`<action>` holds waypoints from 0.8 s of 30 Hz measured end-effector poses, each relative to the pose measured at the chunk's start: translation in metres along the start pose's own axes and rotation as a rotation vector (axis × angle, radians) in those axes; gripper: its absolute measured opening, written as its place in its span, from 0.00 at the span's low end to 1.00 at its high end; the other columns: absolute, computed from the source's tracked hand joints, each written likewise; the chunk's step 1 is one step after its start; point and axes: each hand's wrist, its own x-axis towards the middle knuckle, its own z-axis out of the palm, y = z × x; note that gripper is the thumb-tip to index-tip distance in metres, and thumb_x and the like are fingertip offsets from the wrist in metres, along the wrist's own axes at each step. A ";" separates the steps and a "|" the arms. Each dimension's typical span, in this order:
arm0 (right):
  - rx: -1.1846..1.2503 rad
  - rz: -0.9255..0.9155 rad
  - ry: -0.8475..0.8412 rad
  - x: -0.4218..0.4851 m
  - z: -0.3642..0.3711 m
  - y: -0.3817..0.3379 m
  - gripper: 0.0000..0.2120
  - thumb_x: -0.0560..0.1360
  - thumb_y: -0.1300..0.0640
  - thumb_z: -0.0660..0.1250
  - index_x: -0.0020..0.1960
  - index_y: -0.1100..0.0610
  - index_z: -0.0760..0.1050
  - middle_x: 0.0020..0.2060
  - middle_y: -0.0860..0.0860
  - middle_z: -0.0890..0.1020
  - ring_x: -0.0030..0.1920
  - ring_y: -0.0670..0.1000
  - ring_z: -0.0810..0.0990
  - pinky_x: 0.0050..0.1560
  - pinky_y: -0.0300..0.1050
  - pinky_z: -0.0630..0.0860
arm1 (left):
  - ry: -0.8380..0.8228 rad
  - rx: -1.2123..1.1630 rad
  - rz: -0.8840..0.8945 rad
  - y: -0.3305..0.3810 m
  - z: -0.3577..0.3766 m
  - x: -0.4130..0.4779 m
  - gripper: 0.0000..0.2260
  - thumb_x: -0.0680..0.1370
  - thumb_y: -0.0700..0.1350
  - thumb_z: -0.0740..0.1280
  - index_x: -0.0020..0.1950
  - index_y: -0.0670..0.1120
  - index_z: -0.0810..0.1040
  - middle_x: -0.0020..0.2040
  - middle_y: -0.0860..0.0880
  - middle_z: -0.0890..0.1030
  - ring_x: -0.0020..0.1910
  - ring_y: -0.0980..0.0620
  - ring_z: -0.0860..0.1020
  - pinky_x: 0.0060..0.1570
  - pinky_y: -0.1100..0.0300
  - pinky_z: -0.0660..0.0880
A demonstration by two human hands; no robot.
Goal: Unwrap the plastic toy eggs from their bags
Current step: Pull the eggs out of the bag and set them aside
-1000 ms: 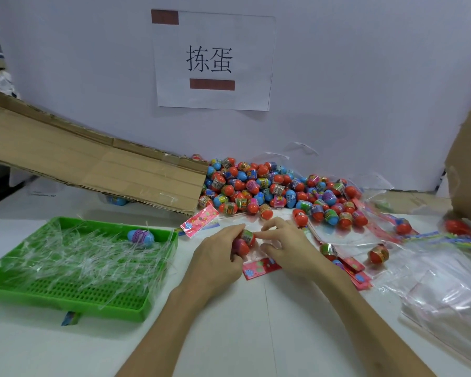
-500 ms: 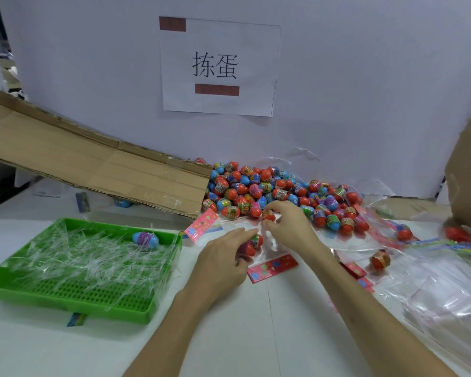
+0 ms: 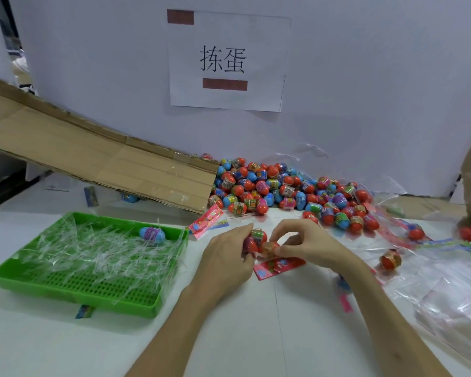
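In the head view, my left hand (image 3: 226,257) sits just right of centre frame, its fingers curled round red toy eggs (image 3: 252,242) that show above my knuckles. My right hand (image 3: 307,246) meets it from the right, thumb and fingertips pinching an orange-banded egg (image 3: 269,247) that touches the ones in my left hand. I cannot tell whether clear film covers any of them. Just below both hands, a red header card (image 3: 278,266) lies flat on the white table (image 3: 256,336).

Above my hands, in the middle right, is the heap of toy eggs (image 3: 288,191), red, blue and purple, lying against the end of a cardboard flap (image 3: 93,164) that slopes in from the upper left. A single red egg (image 3: 390,259) lies apart at the right, near crumpled clear bags (image 3: 452,295) in the lower right.

At the left stands a green tray (image 3: 74,292) strewn with clear plastic strips, with a blue-and-purple egg (image 3: 152,234) near its far right corner. A pink card (image 3: 206,221) lies between the tray and the heap. A paper sign (image 3: 226,61) hangs on the wall at top centre.
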 end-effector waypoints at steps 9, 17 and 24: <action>-0.097 -0.092 0.278 0.008 0.031 -0.006 0.06 0.69 0.56 0.81 0.40 0.53 0.83 0.35 0.44 0.85 0.39 0.41 0.84 0.40 0.37 0.81 | 0.004 0.045 0.104 -0.001 0.003 0.002 0.21 0.76 0.40 0.67 0.70 0.47 0.75 0.66 0.50 0.78 0.67 0.50 0.73 0.68 0.53 0.70; -0.118 -0.117 0.227 0.009 0.035 -0.006 0.07 0.72 0.61 0.77 0.48 0.52 0.86 0.39 0.44 0.86 0.40 0.44 0.84 0.47 0.44 0.82 | -0.002 0.077 0.110 0.000 0.002 0.004 0.26 0.79 0.42 0.66 0.77 0.46 0.69 0.74 0.51 0.72 0.75 0.51 0.66 0.74 0.56 0.63; -0.128 -0.138 0.066 0.008 0.023 -0.008 0.20 0.79 0.69 0.63 0.57 0.49 0.86 0.49 0.42 0.86 0.49 0.44 0.82 0.49 0.33 0.75 | 0.020 0.109 0.129 0.000 0.001 0.004 0.24 0.78 0.41 0.67 0.75 0.45 0.71 0.72 0.51 0.74 0.73 0.50 0.67 0.73 0.52 0.66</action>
